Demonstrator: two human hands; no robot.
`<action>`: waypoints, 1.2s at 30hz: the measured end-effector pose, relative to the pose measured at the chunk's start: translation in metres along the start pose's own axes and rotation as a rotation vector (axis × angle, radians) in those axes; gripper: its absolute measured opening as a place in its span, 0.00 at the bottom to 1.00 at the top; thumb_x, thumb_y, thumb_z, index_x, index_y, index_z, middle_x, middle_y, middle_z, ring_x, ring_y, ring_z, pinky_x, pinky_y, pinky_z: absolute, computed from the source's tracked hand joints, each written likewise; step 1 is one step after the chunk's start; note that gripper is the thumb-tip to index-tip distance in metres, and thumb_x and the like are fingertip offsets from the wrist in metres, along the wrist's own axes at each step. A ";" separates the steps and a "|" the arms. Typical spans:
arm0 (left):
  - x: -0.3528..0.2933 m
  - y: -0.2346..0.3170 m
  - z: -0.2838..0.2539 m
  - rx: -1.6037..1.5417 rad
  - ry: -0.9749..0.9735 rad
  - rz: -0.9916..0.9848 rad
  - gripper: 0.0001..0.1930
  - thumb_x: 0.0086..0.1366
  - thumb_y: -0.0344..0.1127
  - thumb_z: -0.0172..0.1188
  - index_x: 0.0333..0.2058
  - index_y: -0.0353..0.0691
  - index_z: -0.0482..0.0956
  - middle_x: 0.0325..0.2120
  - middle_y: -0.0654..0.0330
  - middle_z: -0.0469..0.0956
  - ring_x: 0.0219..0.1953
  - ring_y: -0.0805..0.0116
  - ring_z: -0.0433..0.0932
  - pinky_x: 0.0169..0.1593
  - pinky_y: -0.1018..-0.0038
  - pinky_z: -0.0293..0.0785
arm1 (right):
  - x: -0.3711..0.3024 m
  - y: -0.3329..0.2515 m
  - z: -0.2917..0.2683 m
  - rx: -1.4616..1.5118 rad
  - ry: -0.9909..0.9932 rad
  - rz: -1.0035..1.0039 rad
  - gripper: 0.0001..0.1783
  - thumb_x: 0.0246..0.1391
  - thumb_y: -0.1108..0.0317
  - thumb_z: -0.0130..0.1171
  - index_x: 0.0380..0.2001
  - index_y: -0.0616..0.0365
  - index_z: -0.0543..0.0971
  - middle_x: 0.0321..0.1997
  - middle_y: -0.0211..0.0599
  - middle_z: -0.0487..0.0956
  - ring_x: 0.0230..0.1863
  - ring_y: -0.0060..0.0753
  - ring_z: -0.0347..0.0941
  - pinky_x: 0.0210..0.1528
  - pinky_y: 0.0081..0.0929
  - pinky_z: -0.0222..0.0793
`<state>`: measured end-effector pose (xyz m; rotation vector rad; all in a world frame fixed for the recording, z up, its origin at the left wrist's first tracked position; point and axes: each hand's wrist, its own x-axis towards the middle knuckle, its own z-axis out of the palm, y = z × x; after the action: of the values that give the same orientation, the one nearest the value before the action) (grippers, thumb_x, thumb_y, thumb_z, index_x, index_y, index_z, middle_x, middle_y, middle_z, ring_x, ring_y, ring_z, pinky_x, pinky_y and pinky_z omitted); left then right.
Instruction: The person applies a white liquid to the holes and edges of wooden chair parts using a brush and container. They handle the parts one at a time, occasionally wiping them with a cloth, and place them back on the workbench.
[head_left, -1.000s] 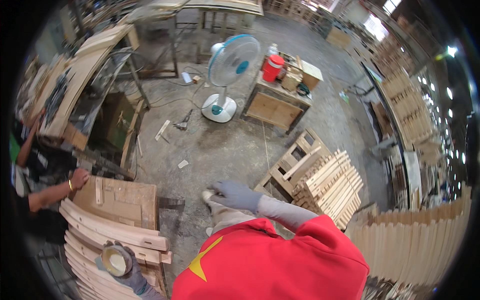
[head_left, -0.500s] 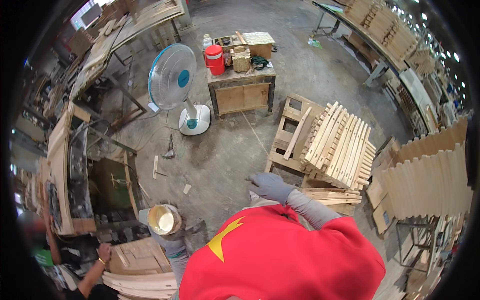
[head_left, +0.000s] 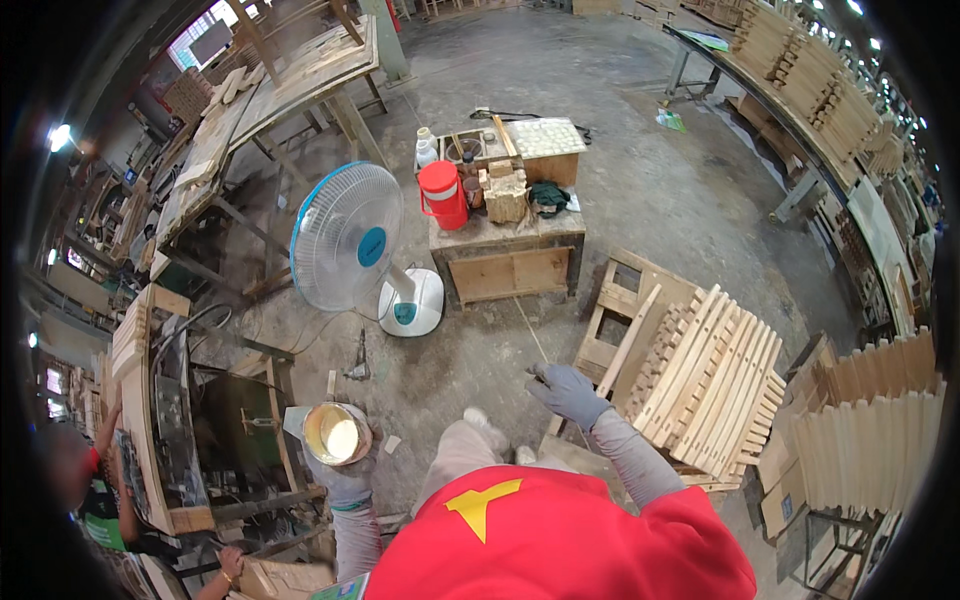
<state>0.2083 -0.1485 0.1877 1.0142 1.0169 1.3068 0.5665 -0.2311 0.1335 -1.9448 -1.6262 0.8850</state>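
My left hand point(head_left: 343, 487), in a grey glove, grips a small round bucket point(head_left: 361, 451) from below and behind; the bucket hides most of its fingers. Cream-coloured liquid point(head_left: 341, 436) lies in the bucket, and dried smears mark its inside wall. My right hand point(head_left: 572, 394), also grey-gloved with darkened fingertips, hangs in front of me, fingers stretched out and nothing seen in them. It is nearest to the wooden pallet point(head_left: 600, 352), on which a stack of slotted wooden strips point(head_left: 705, 385) lies to its right.
A standing fan point(head_left: 350, 240) is ahead, beside a low cabinet point(head_left: 512, 270) bearing a red jug point(head_left: 442, 195) and wood blocks. Workbenches point(head_left: 300, 80) run along the left. Curved wooden parts point(head_left: 868, 455) stand at right. Another person's hand point(head_left: 231, 562) shows at lower left.
The view has shifted, so the fan, cabinet and pallet sit lower in it. My shoes now show. The bucket stays in my left hand; my right hand is still outstretched.
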 end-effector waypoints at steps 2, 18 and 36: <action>0.047 -0.014 0.019 0.379 -0.045 0.158 0.24 0.58 0.39 0.52 0.52 0.43 0.62 0.48 0.57 0.68 0.48 0.59 0.70 0.47 0.57 0.71 | 0.049 0.008 -0.011 0.040 -0.037 0.054 0.21 0.52 0.53 0.48 0.42 0.58 0.73 0.34 0.53 0.76 0.38 0.52 0.72 0.39 0.41 0.66; 0.486 -0.086 0.292 -0.589 -0.374 -0.663 0.28 0.64 0.56 0.37 0.54 0.42 0.62 0.51 0.51 0.66 0.55 0.51 0.64 0.53 0.47 0.62 | 0.474 0.170 -0.126 -0.028 0.077 0.393 0.28 0.46 0.56 0.53 0.50 0.59 0.68 0.40 0.57 0.75 0.44 0.54 0.71 0.47 0.41 0.65; 0.425 -0.117 0.392 0.415 0.339 -0.224 0.22 0.60 0.50 0.47 0.49 0.42 0.65 0.43 0.59 0.72 0.45 0.61 0.72 0.43 0.59 0.70 | 0.668 0.309 -0.158 0.083 -0.160 0.581 0.17 0.46 0.64 0.52 0.39 0.61 0.74 0.43 0.55 0.74 0.46 0.51 0.71 0.45 0.41 0.68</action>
<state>0.6208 0.2730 0.1699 0.9626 1.6621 1.1260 0.9574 0.3689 -0.0971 -2.3780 -1.0765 1.3273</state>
